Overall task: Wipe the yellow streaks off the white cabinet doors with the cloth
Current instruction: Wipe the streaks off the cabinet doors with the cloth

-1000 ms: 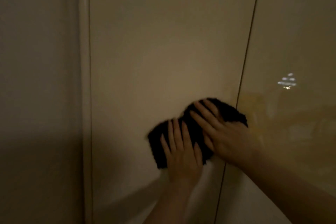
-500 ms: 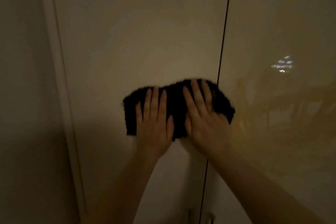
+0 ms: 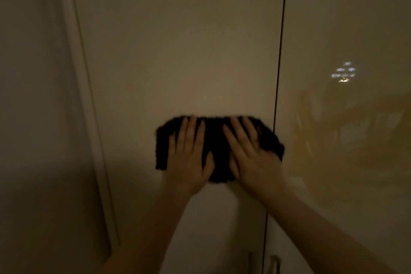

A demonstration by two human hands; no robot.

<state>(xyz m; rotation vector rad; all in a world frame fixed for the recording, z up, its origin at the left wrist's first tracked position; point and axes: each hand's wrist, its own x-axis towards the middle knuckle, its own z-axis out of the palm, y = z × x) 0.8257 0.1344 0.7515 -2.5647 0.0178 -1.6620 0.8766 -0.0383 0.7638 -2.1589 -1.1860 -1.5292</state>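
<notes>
A dark cloth (image 3: pixel 216 140) is pressed flat against the left white cabinet door (image 3: pixel 178 51). Its right end reaches the gap (image 3: pixel 279 73) between the doors. My left hand (image 3: pixel 189 158) lies flat on the cloth's left half with fingers spread upward. Beside it, my right hand (image 3: pixel 251 158) presses the right half. Yellow streaks (image 3: pixel 338 140) smear the right cabinet door (image 3: pixel 347 18), just right of the cloth.
A rounded vertical frame edge (image 3: pixel 82 95) and a side panel (image 3: pixel 33 118) stand left of the doors. Two small door handles (image 3: pixel 262 261) show at the bottom by the gap. A light reflection (image 3: pixel 343 72) glints on the right door.
Both hands and the cloth have slid up the left door and spread out side by side. The view has shifted slightly.
</notes>
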